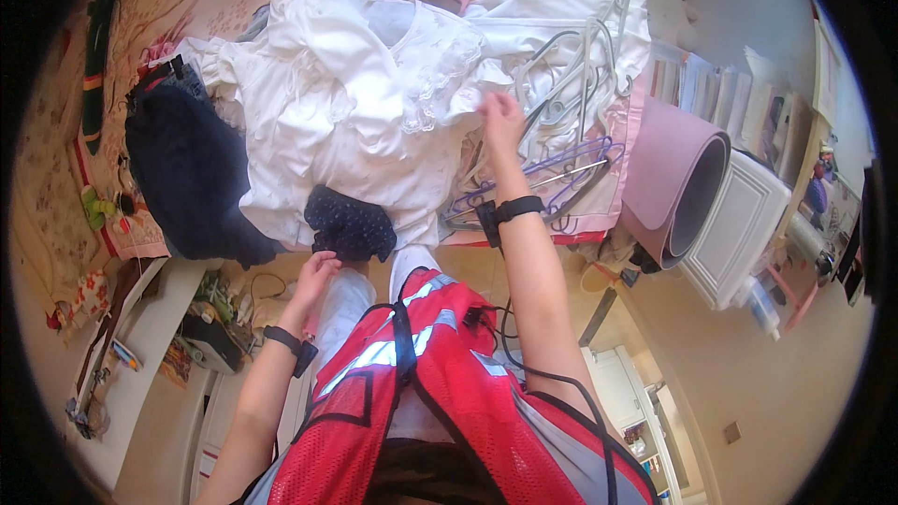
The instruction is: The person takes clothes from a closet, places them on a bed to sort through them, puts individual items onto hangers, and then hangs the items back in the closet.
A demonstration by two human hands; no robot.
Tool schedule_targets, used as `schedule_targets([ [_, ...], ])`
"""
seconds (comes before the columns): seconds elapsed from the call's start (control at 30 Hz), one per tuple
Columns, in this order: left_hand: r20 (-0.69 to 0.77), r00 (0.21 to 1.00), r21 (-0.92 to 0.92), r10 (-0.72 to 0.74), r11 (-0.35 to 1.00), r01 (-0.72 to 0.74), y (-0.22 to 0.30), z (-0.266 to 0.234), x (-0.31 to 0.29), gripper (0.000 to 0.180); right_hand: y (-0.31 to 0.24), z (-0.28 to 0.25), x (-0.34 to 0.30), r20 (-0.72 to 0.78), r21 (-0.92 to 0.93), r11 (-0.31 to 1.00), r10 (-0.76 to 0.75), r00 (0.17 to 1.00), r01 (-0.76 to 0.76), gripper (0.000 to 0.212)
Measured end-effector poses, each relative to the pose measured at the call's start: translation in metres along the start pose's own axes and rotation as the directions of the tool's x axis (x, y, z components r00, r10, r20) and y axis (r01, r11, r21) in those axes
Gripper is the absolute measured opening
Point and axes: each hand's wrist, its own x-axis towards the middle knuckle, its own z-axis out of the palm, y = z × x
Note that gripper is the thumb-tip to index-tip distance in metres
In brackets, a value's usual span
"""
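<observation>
So the right hand (pixel 504 122) had its fingers bunched at the edge of a white lace-trimmed blouse (pixel 327 122), couldn't tell if they really pinched it, and the blouse sprawled left of that over a patterned bedspread (pixel 201 5). Tangled hangers (pixel 587 65) lay just right of that hand, then a rolled pink mat (pixel 659 159) and books (pixel 706 84). Left hand (pixel 315 277) hung loosely open just below a dark dotted cloth (pixel 351 224).

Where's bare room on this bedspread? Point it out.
Free: patterned peach bedspread between the long dark-green object and white lace-trimmed blouse, beyond the navy garment. Crowded: right of the blouse, tangled grey-and-purple hangers.
</observation>
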Motion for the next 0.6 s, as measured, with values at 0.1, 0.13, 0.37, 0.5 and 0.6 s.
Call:
schedule_targets([
  [0.1,0.035,0.999,-0.019,0.042,0.999,-0.041,0.009,0.006,0.003,0.032,0.029,-0.030,0.014,-0.419,-0.579,0.801,-0.129,0.899,-0.155,0.040],
  [0.13,0.044,0.998,-0.028,0.046,0.999,-0.045,0.012,0.008,0.004,0.032,0.040,-0.035,0.019,-0.379,-0.569,0.809,-0.100,0.920,-0.146,0.044],
  [0.37,0.055,0.997,-0.017,0.062,0.998,-0.062,0.015,0.014,0.002,0.032,0.105,-0.045,0.049,-0.265,-0.260,0.890,0.307,0.914,-0.375,0.042],
  [0.5,0.041,0.998,-0.005,0.050,0.999,-0.049,0.007,0.007,0.000,0.033,0.117,-0.049,0.058,-0.184,-0.381,0.887,0.205,0.961,-0.262,0.028],
  [0.6,0.012,1.000,-0.005,0.009,1.000,-0.009,0.003,0.001,-0.001,0.032,0.093,-0.051,0.047,-0.200,-0.507,0.859,-0.030,0.979,-0.077,0.027],
])
